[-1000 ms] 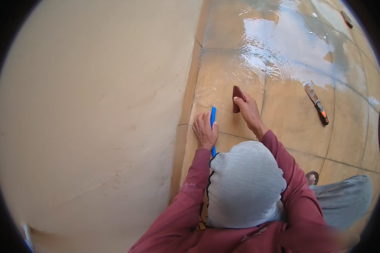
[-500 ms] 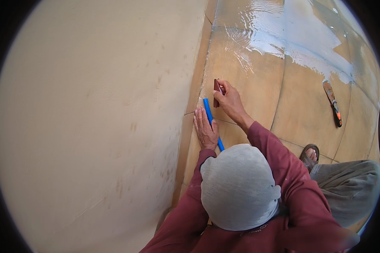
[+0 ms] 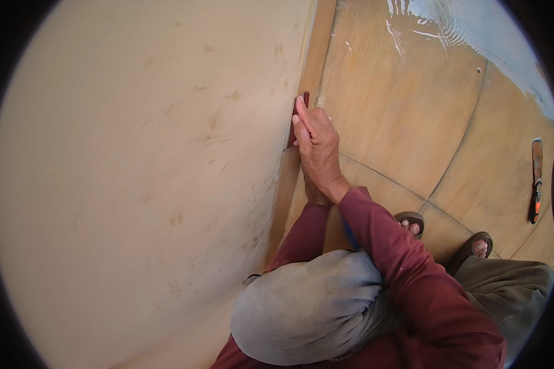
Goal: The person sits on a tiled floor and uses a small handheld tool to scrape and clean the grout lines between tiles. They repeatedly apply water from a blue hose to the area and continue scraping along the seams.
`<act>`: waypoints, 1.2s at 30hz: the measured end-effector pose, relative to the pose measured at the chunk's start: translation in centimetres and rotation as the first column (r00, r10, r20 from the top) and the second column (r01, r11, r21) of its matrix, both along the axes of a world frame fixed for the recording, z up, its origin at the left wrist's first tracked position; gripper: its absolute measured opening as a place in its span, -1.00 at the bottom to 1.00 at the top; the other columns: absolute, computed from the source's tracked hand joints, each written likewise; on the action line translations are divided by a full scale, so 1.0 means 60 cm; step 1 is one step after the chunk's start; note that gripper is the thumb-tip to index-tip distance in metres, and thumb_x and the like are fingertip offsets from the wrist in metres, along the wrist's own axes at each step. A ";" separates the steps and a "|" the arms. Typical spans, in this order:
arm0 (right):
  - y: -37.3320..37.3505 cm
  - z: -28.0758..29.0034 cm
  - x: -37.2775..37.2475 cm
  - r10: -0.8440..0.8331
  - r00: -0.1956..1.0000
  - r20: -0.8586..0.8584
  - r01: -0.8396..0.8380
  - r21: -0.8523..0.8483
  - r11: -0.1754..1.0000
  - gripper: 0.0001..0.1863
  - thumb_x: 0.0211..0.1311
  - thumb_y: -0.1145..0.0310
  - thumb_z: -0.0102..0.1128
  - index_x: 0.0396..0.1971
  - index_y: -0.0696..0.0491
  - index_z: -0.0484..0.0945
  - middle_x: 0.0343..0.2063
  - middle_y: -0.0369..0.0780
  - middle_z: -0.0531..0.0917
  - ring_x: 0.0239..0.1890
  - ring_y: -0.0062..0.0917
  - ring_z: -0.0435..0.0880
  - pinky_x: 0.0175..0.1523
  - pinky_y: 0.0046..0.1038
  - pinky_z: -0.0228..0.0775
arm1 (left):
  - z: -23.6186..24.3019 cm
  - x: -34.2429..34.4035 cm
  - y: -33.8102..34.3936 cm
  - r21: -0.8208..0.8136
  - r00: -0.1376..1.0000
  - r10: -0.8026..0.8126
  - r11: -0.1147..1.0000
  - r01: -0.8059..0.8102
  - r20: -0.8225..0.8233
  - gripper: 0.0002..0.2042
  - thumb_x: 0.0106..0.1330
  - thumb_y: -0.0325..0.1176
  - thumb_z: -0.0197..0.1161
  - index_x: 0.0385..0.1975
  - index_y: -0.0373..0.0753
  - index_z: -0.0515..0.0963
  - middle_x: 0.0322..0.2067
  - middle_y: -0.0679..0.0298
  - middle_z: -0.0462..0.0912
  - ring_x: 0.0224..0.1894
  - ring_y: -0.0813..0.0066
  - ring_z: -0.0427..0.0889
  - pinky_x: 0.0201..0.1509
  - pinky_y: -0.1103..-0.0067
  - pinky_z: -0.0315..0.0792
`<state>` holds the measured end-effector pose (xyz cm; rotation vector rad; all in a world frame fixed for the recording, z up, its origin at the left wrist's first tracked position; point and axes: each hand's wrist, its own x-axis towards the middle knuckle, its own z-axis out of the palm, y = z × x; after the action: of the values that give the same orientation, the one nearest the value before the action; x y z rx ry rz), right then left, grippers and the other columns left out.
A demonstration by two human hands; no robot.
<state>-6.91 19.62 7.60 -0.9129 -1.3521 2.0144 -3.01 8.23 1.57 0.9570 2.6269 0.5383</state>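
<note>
Maroon block (image 3: 306, 98) in closed right hand (image 3: 320, 144) (left hand's (image 3: 317, 196) grip unclear), against wall skirting (image 3: 319, 46).

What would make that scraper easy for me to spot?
Find the tiled floor right of the wall. Near the picture's right edge, below the shiny water, lies the slim scraper. Its black-and-orange handle sets it apart from the brown sandals.

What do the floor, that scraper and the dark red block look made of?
Floor: probably ceramic, smooth, judging by its gridded tiling. Scraper: stained, thin blade, likely metal; black-and-orange handle, perhaps plastic. Block: plain dark red, possibly rubber or plastic; too covered to tell.
</note>
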 end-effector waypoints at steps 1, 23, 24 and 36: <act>-0.005 -0.006 0.005 0.109 0.992 0.070 -0.111 0.020 0.994 -0.52 0.54 0.48 0.12 0.40 0.13 0.45 -0.16 -0.30 0.45 -0.10 -0.59 0.49 -0.01 -0.54 0.40 | -0.001 0.005 0.001 0.004 1.000 0.007 1.000 -0.007 0.020 -0.22 0.47 -0.03 0.19 0.56 -0.30 0.10 0.50 -0.08 0.23 0.58 -0.06 0.13 0.65 0.16 -0.01; -0.049 -0.003 0.035 0.252 0.863 0.437 -0.478 0.546 0.688 -0.41 0.39 0.49 0.07 0.40 0.30 0.30 -0.03 0.02 0.53 0.09 -0.11 0.62 0.34 -0.23 0.48 | -0.023 -0.006 -0.026 0.096 0.977 0.118 0.986 -0.137 0.177 -0.18 0.46 0.04 0.17 0.58 -0.29 0.06 0.54 -0.04 0.17 0.58 -0.04 0.13 0.64 0.16 -0.03; -0.029 -0.002 0.021 0.340 0.856 0.390 -0.489 0.391 0.780 -0.42 0.40 0.49 0.06 0.40 0.30 0.30 -0.02 0.02 0.53 0.11 -0.11 0.61 0.33 -0.24 0.48 | -0.023 -0.019 -0.020 0.097 0.976 0.120 0.986 -0.139 0.183 -0.18 0.46 0.05 0.17 0.58 -0.29 0.06 0.54 -0.04 0.17 0.58 -0.04 0.13 0.64 0.16 -0.03; -0.106 -0.066 0.036 -0.169 0.528 0.832 -0.832 0.547 0.091 -0.36 0.62 0.20 -0.16 0.56 0.14 0.05 0.38 -0.14 0.25 0.44 -0.38 0.21 0.54 -0.44 0.02 | -0.034 -0.034 -0.011 0.122 0.899 0.238 0.946 -0.301 0.367 -0.15 0.46 0.09 0.16 0.59 -0.28 0.03 0.56 -0.02 0.13 0.58 -0.03 0.13 0.64 0.16 -0.04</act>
<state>-4.76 13.24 3.62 -0.6705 -3.1117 0.2787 -5.04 7.59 -0.44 0.4790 2.4240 0.9298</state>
